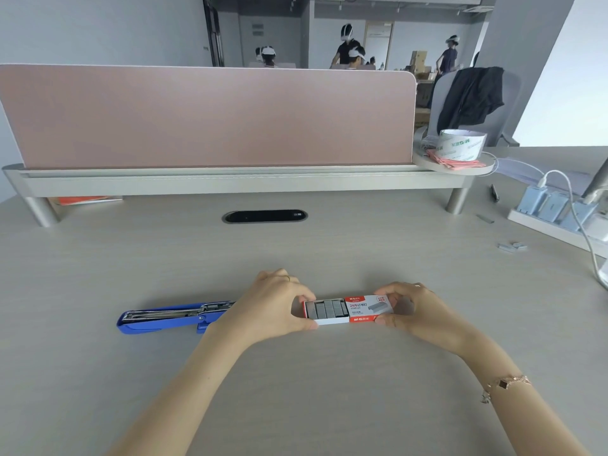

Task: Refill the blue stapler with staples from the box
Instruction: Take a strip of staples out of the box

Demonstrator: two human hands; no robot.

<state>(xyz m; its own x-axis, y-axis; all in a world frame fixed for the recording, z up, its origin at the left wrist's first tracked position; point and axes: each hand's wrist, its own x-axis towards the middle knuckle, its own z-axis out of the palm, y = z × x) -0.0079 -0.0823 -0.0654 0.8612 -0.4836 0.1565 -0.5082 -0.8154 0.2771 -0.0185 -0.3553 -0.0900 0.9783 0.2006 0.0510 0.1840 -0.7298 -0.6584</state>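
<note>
Staple box (pixel 348 310): small cardboard carton, red and white printed sleeve, slid partly open; at lower centre of the frame, on or just above the counter (pixel 296 251), contact not discernible. Inner white tray pulled out to the left, exposing grey metal staples (pixel 326 308) packed in upright strips.

Left hand (pixel 273 306): fingers and thumb pinched on the tray end of the box. Right hand (pixel 418 311): fingers and thumb clamped on the sleeve end. Thin ring on each hand; chain bracelet (pixel 505 385) on the right wrist.

Blue stapler (pixel 171 319): left of the box, lying flat on the counter, opened out, glossy blue plastic body, bright metal staple channel facing up. Right end hidden behind the left hand.

Counter: pale wood-grain laminate, matte. Dark oval cable port (pixel 265 216) at centre. Pink fabric divider (pixel 210 116) across the upper frame on a grey metal rail. Loose staple strips (pixel 511 246) at right, near a white power strip (pixel 559 222). Tape roll (pixel 460 144) on a round shelf at upper right.
</note>
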